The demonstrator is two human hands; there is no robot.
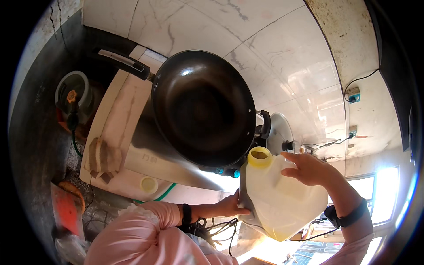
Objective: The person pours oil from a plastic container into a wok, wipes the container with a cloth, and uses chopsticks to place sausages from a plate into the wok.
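A large whitish plastic jug (287,194) with a yellow neck is held tilted, its uncapped mouth toward the wok. My right hand (307,168) grips it at the upper side, just beside the neck. Lower down, my left hand (230,206) holds the jug's near side, thumb up against a grey patch there; its other fingers are partly hidden. Just beyond the mouth sits a black wok (198,106) on a steel gas stove (152,145). Its dark interior has a shine near the far rim, and no stream shows from the jug.
A yellowish round cap (149,184) and a folded striped cloth (104,157) lie on the counter's near left. The wok's long handle (123,64) points far left. A glass lid (279,132) leans behind the jug. A gas cylinder valve (73,106) stands left, with a green hose.
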